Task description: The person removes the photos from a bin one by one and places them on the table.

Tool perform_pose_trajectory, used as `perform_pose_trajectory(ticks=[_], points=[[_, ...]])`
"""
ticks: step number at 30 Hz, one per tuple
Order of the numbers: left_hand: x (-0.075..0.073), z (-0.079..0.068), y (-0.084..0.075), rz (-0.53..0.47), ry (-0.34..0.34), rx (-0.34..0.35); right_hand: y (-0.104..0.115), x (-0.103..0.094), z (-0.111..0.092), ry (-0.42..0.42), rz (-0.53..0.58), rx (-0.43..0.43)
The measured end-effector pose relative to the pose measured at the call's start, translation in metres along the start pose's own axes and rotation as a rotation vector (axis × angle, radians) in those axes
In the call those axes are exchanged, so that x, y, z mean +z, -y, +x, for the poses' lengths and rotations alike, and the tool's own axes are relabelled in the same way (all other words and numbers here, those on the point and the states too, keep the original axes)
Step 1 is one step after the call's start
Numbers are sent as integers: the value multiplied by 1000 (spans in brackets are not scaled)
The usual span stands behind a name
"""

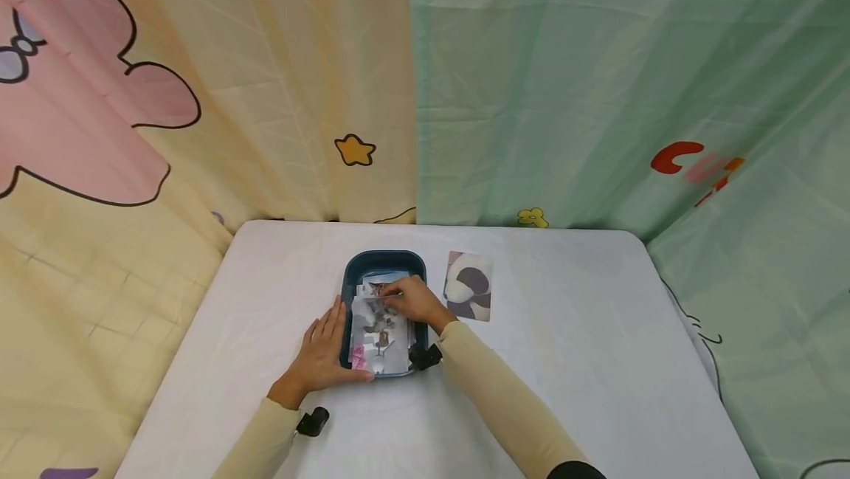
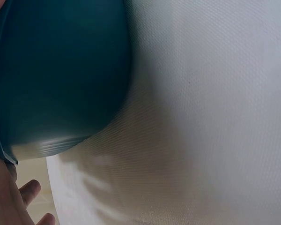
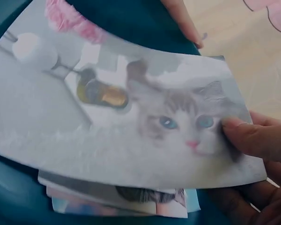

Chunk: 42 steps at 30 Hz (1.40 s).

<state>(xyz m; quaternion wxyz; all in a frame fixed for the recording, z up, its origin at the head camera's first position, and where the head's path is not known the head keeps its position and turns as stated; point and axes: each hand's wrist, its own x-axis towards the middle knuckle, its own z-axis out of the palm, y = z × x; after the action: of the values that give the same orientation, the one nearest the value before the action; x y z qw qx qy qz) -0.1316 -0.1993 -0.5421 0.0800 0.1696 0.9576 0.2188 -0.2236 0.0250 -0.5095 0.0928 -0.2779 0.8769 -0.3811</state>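
Teal tray [image 1: 384, 260] sits near the table's [image 1: 564, 302] far edge; over it your right hand [image 1: 415, 298] pinches a cat photo [image 1: 380, 324], your straight-fingered left hand [image 1: 323, 357] touches its left rim; wider room lies rightward.

Looks blue-green on the tray [image 2: 61, 70], grey and white with pink on the cat picture [image 3: 131, 117], white on the table [image 1: 598, 331].

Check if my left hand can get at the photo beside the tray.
Probably not without reaching across: the tray and right hand are between the left hand and the photo.
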Motion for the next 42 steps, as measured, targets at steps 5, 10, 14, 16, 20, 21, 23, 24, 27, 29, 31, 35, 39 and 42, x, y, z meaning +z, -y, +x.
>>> perform_pose_trajectory(ticks=[5, 10, 14, 16, 20, 21, 23, 24, 27, 29, 31, 35, 39, 42], points=[[-2, 1, 0, 1, 25, -17, -7, -7, -3, -63, 73, 59], [-4, 2, -1, 6, 18, -4, -19, -16, -8, -170, 149, 64], [-7, 3, -2, 10, 28, -4, -28, -25, -11, -285, 206, 101], [-7, 4, -2, 15, 39, -12, -31, -30, -13, -344, 240, 130], [-7, 4, -2, 18, 45, -15, -37, -42, -15, -477, 286, 155], [-7, 4, -2, 15, 44, -14, -38, -45, -16, -502, 292, 164], [-7, 3, -2, 11, 34, -9, -39, -53, -17, -539, 307, 177], [-6, 2, -2, 9, 29, -8, -39, -57, -18, -550, 320, 191], [-5, 1, 0, 7, 13, -3, -42, -70, -20, -561, 348, 219], [-4, 0, 0, 1, 2, 4, -46, -80, -23, -564, 366, 233], [-4, -1, 0, -5, -6, 8, -53, -89, -26, -567, 384, 245], [-3, -1, 1, -6, -14, 11, -73, -105, -37, -567, 423, 280], [-3, 0, 1, -5, -1, 1, -96, -121, -50, -552, 425, 331], [-3, 0, -1, -13, 12, -2, -110, -132, -61, -536, 394, 400]])
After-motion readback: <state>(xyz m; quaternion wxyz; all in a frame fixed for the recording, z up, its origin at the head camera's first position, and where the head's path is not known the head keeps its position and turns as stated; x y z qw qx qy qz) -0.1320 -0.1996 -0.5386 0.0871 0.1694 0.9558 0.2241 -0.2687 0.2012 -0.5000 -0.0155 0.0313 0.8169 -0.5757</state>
